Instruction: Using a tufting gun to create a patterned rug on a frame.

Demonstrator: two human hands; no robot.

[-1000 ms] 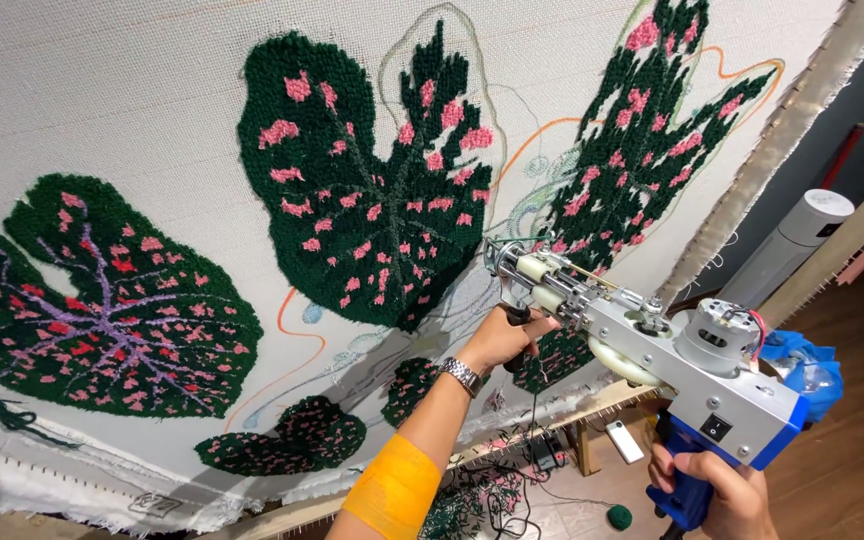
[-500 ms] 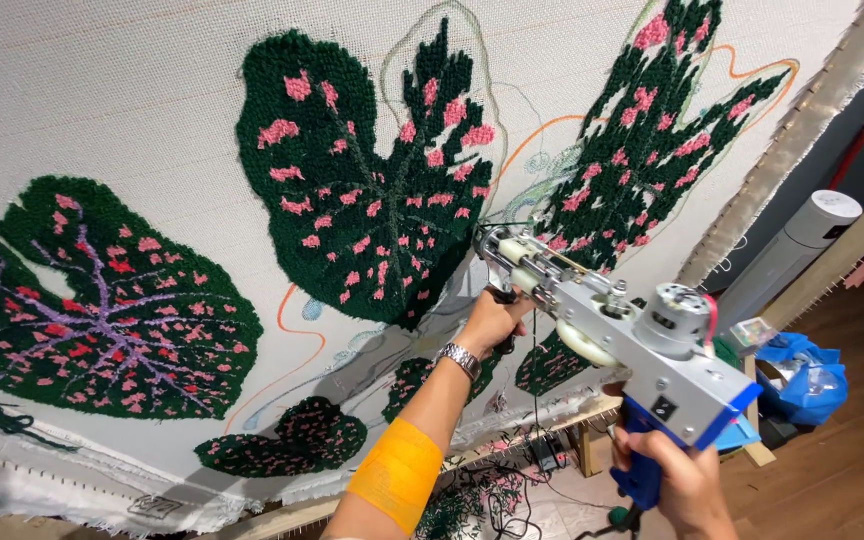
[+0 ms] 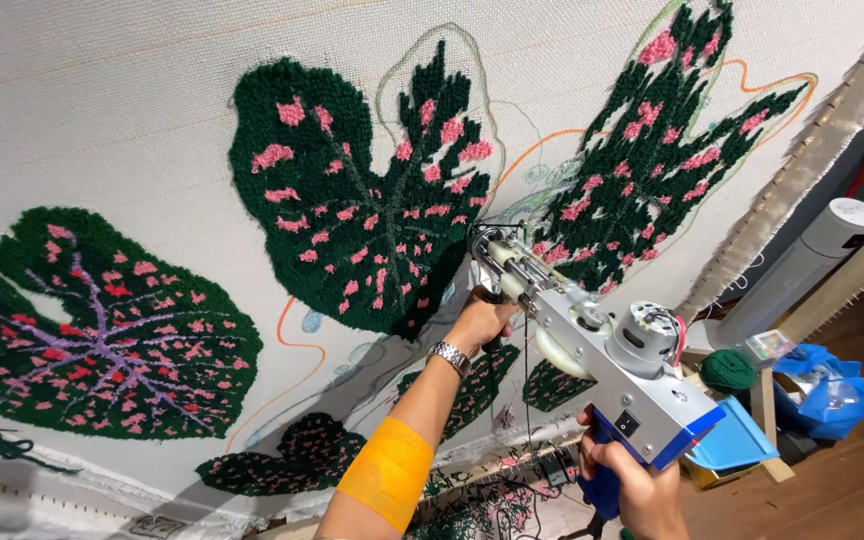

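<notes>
While both hands gripped it, the scene stood thus:
Tufting gun (image 3: 602,365): a grey-and-blue machine, held slantwise, its needle end pressed against the stretched cloth (image 3: 102,110) just beside the dark green tufted leaf (image 3: 352,215) with pink flecks.
Left hand (image 3: 480,322): fingers clamped round the front grip beneath the gun's nose, close under the leaf; a metal wristwatch (image 3: 449,355) on the wrist, an orange band (image 3: 387,485) on the forearm.
Right hand (image 3: 637,492): closed round the blue rear handle, low and well back from the cloth.
Beside: a ball of green yarn (image 3: 728,370) and a blue bag (image 3: 822,385) lay to the right.
</notes>
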